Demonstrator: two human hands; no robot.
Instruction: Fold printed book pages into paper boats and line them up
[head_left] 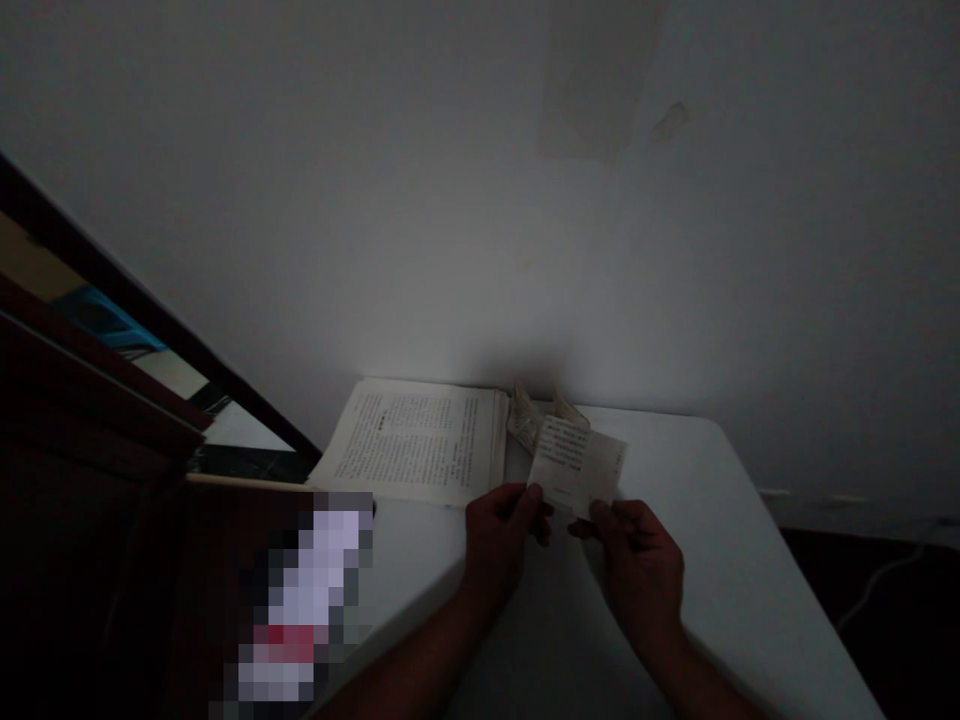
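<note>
Between my two hands is a small sheet of printed paper (576,465), raised above the table. My left hand (504,525) pinches its lower left corner between thumb and fingers. At the lower right edge, my right hand (637,540) grips it the same way. Just behind the sheet, by the wall, stands a folded paper shape (526,418) with pointed tips, partly hidden by the sheet. To the left lies a stack of printed pages (412,440), its top page covered in rows of text.
A white table (690,470) stands against a grey wall (375,200) with a peeled patch. At the lower left is a blurred-out, pixelated object (307,590). Beyond a dark slanted bar (165,310) shows a blue item (105,318). A pale cable (885,572) hangs at the right.
</note>
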